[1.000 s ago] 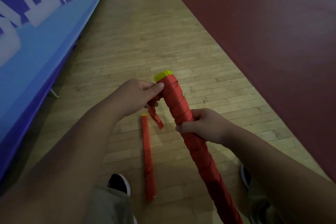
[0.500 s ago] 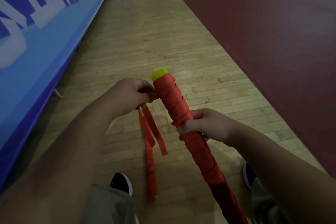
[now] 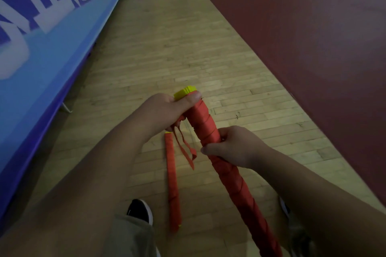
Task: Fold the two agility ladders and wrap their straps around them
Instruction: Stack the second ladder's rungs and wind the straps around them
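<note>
right hand (image 3: 234,148) grips the wrapped ladder (image 3: 203,123) steady while left hand (image 3: 165,110), clasping its far end, should tuck the dangling strap (image 3: 186,149) in snugly.

Looks like an indoor sports hall, pretty dim lighting. Pale wood strip floor (image 3: 158,48) runs from near to far down the middle. Along the left there's a long blue banner board (image 3: 41,37) with big white lettering, a small metal foot (image 3: 67,108) poking out under it. The right side is a dark red floor section (image 3: 302,37), its edge cutting diagonally across the wood
</note>
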{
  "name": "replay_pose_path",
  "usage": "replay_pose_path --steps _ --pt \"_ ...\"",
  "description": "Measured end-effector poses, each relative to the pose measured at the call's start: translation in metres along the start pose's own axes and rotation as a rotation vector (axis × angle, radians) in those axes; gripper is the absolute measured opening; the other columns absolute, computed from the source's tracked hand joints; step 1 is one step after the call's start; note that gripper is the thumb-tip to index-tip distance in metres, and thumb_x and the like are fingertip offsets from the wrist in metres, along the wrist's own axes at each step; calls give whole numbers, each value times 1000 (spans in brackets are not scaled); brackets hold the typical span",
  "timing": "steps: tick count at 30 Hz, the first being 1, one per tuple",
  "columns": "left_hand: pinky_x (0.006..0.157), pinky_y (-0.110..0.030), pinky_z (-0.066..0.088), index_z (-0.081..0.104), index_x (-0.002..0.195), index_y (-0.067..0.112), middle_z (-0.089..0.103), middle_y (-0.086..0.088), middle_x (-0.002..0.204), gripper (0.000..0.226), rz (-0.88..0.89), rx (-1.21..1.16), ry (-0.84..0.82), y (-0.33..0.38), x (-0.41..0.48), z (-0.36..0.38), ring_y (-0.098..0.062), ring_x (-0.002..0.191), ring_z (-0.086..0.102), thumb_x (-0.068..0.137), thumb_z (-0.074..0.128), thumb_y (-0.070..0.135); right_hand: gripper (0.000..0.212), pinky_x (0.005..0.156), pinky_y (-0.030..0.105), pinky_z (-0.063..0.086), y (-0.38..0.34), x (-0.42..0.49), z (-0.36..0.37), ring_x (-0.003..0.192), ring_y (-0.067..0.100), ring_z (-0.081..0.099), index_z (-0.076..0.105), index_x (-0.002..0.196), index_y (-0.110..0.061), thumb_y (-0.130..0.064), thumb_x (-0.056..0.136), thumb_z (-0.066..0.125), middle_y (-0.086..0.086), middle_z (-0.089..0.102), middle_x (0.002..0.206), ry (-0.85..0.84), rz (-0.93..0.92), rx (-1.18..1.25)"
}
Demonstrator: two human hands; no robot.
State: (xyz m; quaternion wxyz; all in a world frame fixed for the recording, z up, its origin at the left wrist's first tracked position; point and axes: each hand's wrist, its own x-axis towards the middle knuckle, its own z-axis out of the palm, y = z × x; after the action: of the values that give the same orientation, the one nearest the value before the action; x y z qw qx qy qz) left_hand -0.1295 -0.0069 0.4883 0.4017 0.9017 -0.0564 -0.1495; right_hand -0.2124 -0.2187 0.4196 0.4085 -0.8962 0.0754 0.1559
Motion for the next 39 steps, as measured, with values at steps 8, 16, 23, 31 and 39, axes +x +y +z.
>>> replay_pose_path --steps 8,16,23,31,39 --pt "77 -44 66 77 74 13 72 1 58 61 -3 -156 171 6 8 14 -19 60 71 85 76 73 34 82 39 66 -8 -4 1 81 9 75 74 100 -39 -67 83 80 -11 78 86 56 -41 -114" --pt "93 -53 58 87 94 12 80 -20 102 38 242 -561 -98 15 3 -5 -33 93 75 95 73 47 22 100 42 60 -7 -10 -26 102 16 73 71 110 -34 -47 94 80 -7 75 103 -252 -136 220" --pt "91 -37 62 75 114 3 81 -13 112 41 366 -705 -158 10 -1 -17 -26 107 77 101 57 38 51 115 47 50 -2 -18 -43 133 19 68 70 139 -20 -30 89 70 -2 77 135 -481 -256 329" --pt "95 -42 62 85 103 24 81 -17 103 66 345 -339 -99 -8 3 -36 -28 94 77 78 75 84 30 111 65 56 9 -17 -48 121 30 76 75 131 -18 -14 101 74 9 79 127 -462 -218 381" --pt "72 -32 58 79 99 15 77 0 80 38 238 -68 -7 -12 6 -30 -17 73 70 114 53 39 25 94 51 67 8 -16 -37 98 25 81 78 113 -31 -36 91 90 3 82 104 -176 -147 261"
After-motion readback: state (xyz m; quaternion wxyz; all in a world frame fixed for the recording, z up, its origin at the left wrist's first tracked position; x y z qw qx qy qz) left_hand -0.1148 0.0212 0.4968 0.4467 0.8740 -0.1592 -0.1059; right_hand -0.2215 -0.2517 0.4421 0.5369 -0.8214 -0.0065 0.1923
